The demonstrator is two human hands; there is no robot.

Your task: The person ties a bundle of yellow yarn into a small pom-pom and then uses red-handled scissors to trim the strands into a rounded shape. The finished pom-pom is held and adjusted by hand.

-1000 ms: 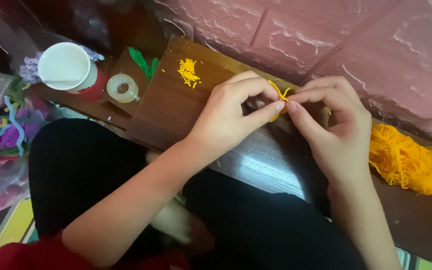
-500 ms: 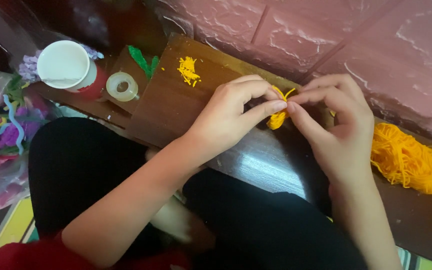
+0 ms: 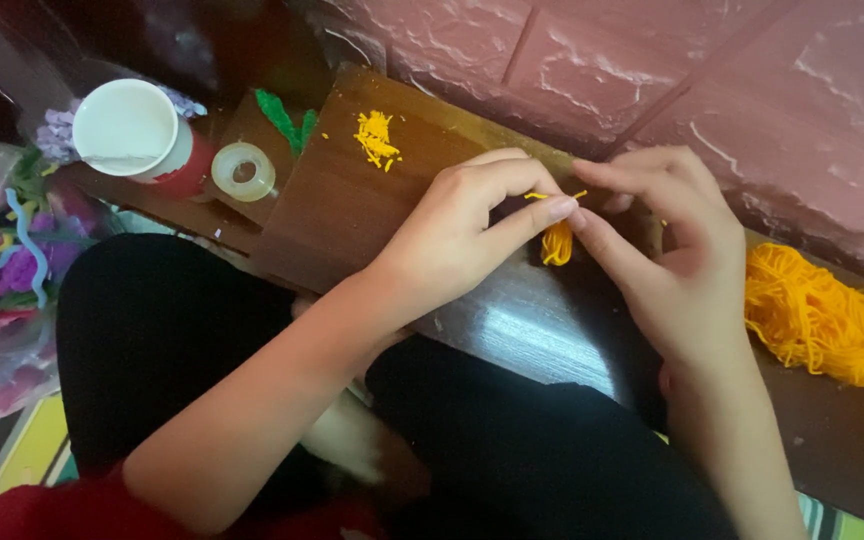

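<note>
My left hand [image 3: 457,235] and my right hand [image 3: 667,265] meet over a dark wooden board [image 3: 352,215] on my lap. Both pinch a small bundle of yellow-orange yarn [image 3: 556,243] between thumb and fingertips, with thin yarn ends sticking out at its top. The bundle hangs just below the touching fingertips. A loose heap of the same orange yarn [image 3: 824,318] lies to the right of my right hand.
Yellow yarn clippings [image 3: 376,138] lie on the board's far part. A clear tape roll [image 3: 243,171], green scraps [image 3: 287,118] and a white-lidded red container [image 3: 132,130] sit at upper left. A bag of coloured pipe cleaners [image 3: 2,270] is at left. A pink brick-pattern wall [image 3: 732,80] runs behind.
The yarn bundle has grown more visible below my fingertips, and my right hand's fingers have shifted slightly around it. Both hands stay in the same place.
</note>
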